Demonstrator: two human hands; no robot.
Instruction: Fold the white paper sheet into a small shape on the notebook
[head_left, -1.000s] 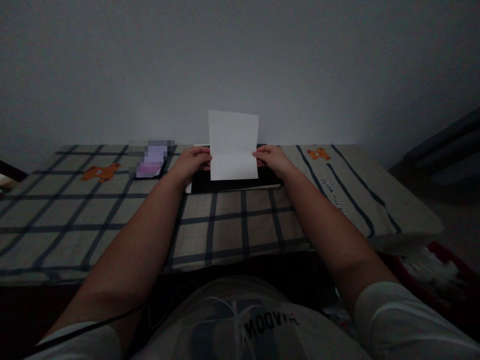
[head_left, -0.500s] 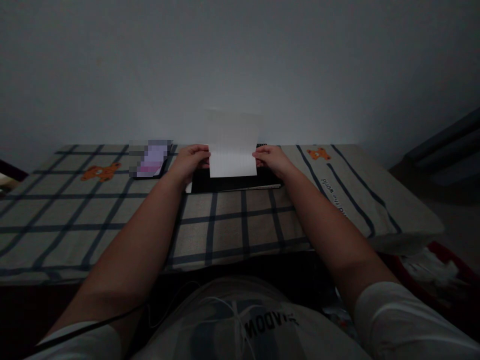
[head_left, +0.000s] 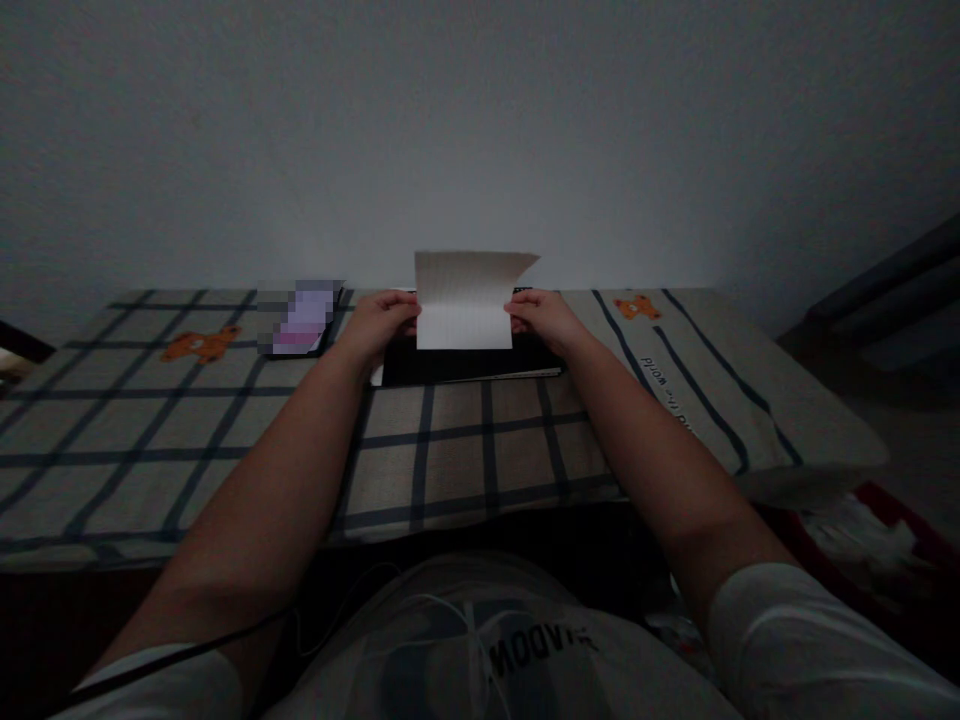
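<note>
A lined white sheet of paper (head_left: 465,315) is held up between my hands, its upper part curling over and its top right corner sticking out. My left hand (head_left: 381,322) pinches the left edge between thumb and fingers. On the opposite edge, my right hand (head_left: 541,316) grips the paper in the same way. Beneath the sheet lies a dark, flat item like a notebook (head_left: 465,366), with pale page edges along its front and what looks like spiral binding at the back. The paper and my hands hide most of it.
A checked tablecloth (head_left: 457,450) with bear prints covers the table, which stands against a grey wall (head_left: 480,130). A phone-like object (head_left: 304,320), partly pixelated, lies left of my left hand. Right of the table, a red container (head_left: 892,520) holds whitish crumpled material.
The upper part of the paper has bent down and curled, so the sheet looks shorter. Its lower edge has risen slightly. Both hands keep their hold in nearly the same place.
</note>
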